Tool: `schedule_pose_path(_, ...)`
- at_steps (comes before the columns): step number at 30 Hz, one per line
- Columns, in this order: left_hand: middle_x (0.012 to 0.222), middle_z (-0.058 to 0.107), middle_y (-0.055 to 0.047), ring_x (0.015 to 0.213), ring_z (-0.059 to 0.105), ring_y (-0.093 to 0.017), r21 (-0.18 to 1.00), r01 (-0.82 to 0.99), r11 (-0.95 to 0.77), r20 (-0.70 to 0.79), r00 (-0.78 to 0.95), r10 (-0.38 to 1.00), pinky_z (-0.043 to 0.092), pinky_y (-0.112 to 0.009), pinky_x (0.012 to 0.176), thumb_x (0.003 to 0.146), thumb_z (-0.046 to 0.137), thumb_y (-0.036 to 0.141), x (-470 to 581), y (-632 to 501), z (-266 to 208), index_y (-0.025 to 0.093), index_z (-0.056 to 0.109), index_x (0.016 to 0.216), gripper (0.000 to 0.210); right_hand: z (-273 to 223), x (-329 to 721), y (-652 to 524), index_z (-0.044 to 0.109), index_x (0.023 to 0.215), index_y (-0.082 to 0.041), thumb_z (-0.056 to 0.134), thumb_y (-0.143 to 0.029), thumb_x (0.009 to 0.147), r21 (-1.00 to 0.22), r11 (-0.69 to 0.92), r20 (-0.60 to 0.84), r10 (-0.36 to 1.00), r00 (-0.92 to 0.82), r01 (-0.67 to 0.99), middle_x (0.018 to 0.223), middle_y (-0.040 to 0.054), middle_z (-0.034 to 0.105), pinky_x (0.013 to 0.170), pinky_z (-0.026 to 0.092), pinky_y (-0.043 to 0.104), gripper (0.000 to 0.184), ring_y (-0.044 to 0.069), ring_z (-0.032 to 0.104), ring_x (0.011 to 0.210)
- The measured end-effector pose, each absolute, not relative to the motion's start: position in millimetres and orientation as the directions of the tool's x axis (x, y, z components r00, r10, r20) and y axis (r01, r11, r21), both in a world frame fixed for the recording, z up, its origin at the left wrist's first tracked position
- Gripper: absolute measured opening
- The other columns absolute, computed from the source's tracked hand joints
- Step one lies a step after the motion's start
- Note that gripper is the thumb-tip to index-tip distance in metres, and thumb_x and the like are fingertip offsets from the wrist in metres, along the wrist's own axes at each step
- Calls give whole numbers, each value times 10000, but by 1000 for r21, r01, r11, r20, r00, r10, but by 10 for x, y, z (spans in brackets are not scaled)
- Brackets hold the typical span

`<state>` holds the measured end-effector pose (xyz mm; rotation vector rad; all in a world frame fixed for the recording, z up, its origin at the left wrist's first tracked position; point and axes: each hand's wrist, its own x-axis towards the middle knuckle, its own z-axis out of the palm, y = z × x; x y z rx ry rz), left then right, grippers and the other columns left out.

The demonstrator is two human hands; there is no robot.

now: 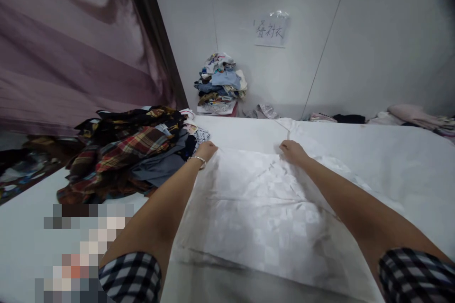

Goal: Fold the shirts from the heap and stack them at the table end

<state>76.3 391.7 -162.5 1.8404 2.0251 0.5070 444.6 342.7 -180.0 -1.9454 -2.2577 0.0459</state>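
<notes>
A thin white garment (256,218) with a faint checked weave is stretched towards me over the white table, creased across its lower part. At its far left corner my left hand (206,151), with a bracelet at the wrist, is closed in a pinch on the edge. My right hand (294,152) grips the same far edge near the right corner, fingers closed. More pale cloth (334,165) spreads past my right wrist; I cannot tell whether it belongs to the same garment.
A heap of dark and plaid clothes (124,156) lies left of my left hand. Against the back wall stands a stack of folded clothes (220,85). More folded clothes (408,116) line the far right edge of the white table (408,161). A handwritten sign (270,32) hangs on the wall.
</notes>
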Motion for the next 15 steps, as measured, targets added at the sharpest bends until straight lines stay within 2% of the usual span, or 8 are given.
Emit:
schedule_pose_path(4, 941, 706, -111, 925, 627, -251, 352, 933, 77, -8, -79, 997, 454, -307, 751, 755, 565, 299, 769, 3894, -1701, 171, 692, 810, 189, -1831, 4402, 3409, 680, 960, -203, 472, -346, 876, -190, 264, 101, 963, -248, 946, 1026, 52, 672, 806, 369, 254, 265, 187, 561, 961)
schedule_pose_path(6, 978, 702, -116, 961, 620, -262, 300, 952, 65, 6, -70, 998, 451, -329, 783, 785, 518, 317, 793, 3857, -1753, 183, 697, 829, 228, -1855, 4379, 3394, 694, 896, -196, 514, -302, 845, -151, 281, 82, 959, -271, 948, 988, 54, 676, 825, 359, 265, 216, 195, 556, 965)
schedule_pose_path(9, 987, 699, -119, 974, 618, -266, 243, 969, 44, 38, -55, 998, 450, -346, 810, 818, 460, 334, 827, 3820, -1790, 189, 704, 847, 285, -1906, 4333, 3390, 694, 849, -172, 471, -234, 852, -117, 242, 77, 969, -234, 963, 950, 75, 671, 827, 357, 279, 232, 201, 556, 950)
schedule_pose_path(13, 1129, 649, -136, 1090, 562, -292, 194, 981, -10, 132, -16, 991, 404, -407, 929, 836, 448, 328, 884, 3767, -1749, 171, 689, 964, 315, -1968, 4301, 3415, 689, 898, -168, 478, -282, 858, -118, 206, 84, 977, -197, 972, 1007, 85, 660, 845, 374, 296, 243, 214, 555, 975)
schedule_pose_path(15, 1226, 604, -129, 1176, 508, -277, 182, 977, -108, 211, 68, 975, 348, -416, 1011, 863, 432, 342, 925, 3686, -1746, 175, 648, 1084, 351, -1969, 4382, 3443, 675, 997, -185, 496, -334, 861, -142, 225, 119, 971, -209, 964, 1079, 75, 654, 899, 371, 312, 269, 221, 545, 1032)
